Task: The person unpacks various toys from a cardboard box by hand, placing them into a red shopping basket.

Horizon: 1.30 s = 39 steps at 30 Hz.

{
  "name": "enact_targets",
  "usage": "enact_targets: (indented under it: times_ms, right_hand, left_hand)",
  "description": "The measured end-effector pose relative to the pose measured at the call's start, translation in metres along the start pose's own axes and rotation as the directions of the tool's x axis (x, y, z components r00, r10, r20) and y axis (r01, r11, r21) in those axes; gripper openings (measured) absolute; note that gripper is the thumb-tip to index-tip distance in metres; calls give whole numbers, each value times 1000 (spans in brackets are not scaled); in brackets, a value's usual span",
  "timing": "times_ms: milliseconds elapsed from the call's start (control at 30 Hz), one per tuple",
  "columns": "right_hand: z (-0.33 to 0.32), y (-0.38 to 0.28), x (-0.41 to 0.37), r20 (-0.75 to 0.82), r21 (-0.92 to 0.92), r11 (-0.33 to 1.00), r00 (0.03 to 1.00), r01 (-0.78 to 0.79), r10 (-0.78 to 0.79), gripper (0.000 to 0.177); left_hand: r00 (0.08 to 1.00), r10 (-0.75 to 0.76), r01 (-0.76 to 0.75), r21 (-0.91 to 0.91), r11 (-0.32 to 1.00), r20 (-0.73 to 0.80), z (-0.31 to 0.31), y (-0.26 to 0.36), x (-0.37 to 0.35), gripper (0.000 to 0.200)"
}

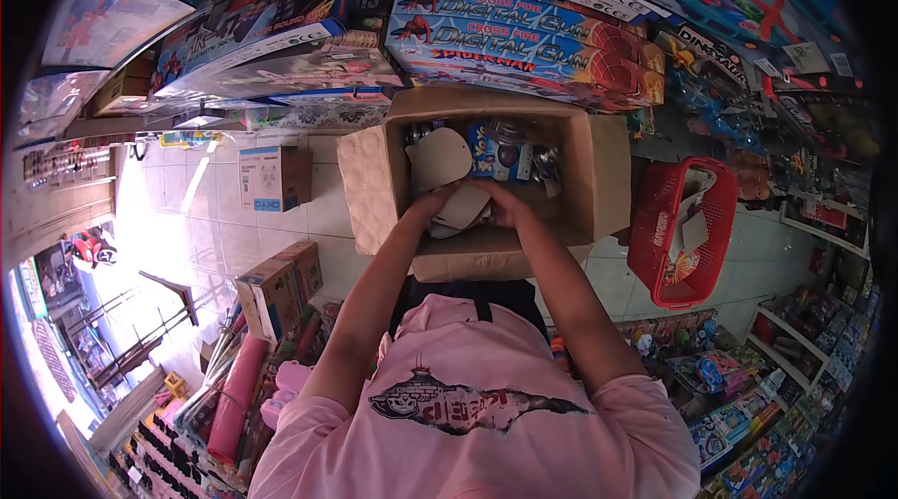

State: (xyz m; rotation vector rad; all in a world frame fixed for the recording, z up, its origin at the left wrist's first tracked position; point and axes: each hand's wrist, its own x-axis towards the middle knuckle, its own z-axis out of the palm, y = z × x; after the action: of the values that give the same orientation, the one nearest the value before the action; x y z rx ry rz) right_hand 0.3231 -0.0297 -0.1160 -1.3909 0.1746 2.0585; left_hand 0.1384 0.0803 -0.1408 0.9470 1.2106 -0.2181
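An open cardboard box (610,176) stands in front of me with its flaps folded out. Both of my hands reach down inside it. My left hand (434,203) and my right hand (502,203) grip a greyish rounded card piece (462,208) from its two sides; the fingertips are partly hidden. Just beyond it lies another rounded card piece (440,160), touched by neither hand. A blue printed package (498,155) and some clear plastic packs (545,167) lie at the far right inside the box.
A red plastic basket (644,251) with some items stands right of the box. To the left are a small carton (271,178) and more cartons (271,293) near a pink roll (238,396). Boxed toy guns (524,41) fill the shelf ahead.
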Motion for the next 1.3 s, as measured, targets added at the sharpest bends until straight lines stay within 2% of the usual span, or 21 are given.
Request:
enact_targets:
  times_ms: [33,67,133,167,200,233,367,433,567,633,667,733,767,833,967,1033,1067,1133,1300]
  right_hand:
    - [4,-7,-11,-9,-26,998,998,-65,64,68]
    - [11,-12,-22,-14,-26,998,998,-58,58,68]
    - [27,-17,-41,-199,10,993,973,-114,114,55]
    - [29,-15,-45,-206,11,995,973,-103,103,55]
    - [28,-11,-44,-88,118,991,995,66,-56,52]
    - [30,-10,-48,14,241,946,974,216,-226,50]
    - [41,-11,-88,-118,190,943,960,272,-254,50]
    - [47,-5,-113,-117,235,898,928,373,-355,51]
    - [74,13,-183,-220,240,833,864,498,-454,52]
    - [78,36,-202,-262,269,741,787,616,-559,52]
    - [81,49,-210,-276,271,728,776,629,-567,52]
    - [87,77,-224,-375,261,655,700,709,-608,54]
    - [86,94,-226,-397,264,642,688,720,-608,54]
    - [84,125,-232,-503,194,614,615,765,-607,56]
    - [88,182,-257,-598,229,550,562,803,-572,62]
    - [87,205,-265,-641,316,437,529,842,-556,64]
    - [84,215,-268,-656,319,417,515,851,-552,64]
    - [82,228,-280,-744,317,304,434,898,-509,55]
    - [52,263,-296,-810,364,130,383,922,-444,55]
  left_hand:
    - [1000,-17,20,-147,989,27,3,7,-8,67]
    - [999,-11,15,-145,989,32,4,14,-17,67]
    - [985,7,63,-392,918,174,7,23,-35,59]
    - [983,17,56,-388,920,182,10,28,-45,59]
    - [985,35,42,-428,903,171,14,34,-55,56]
    - [986,52,30,-467,884,161,16,40,-64,54]
    - [967,150,-56,-406,912,204,23,68,-101,66]
    - [995,96,-94,-296,951,-8,32,85,-134,87]
    - [977,146,-100,-274,957,153,39,94,-199,103]
    - [903,304,-232,-251,940,303,39,85,-213,96]
    - [897,306,-236,-241,942,319,41,78,-217,96]
    - [842,368,-219,-373,902,395,49,59,-224,91]
    - [833,362,-214,-360,908,418,55,49,-228,91]
    - [838,301,-122,-381,916,455,68,30,-237,79]
    - [784,262,-59,-352,934,563,92,5,-245,66]
    - [751,252,49,-432,901,610,106,1,-258,52]
    - [742,241,50,-410,911,625,113,-4,-259,52]
    - [758,239,-47,-315,948,607,130,-13,-255,44]
    - [722,150,-86,-127,988,675,181,-18,-254,39]
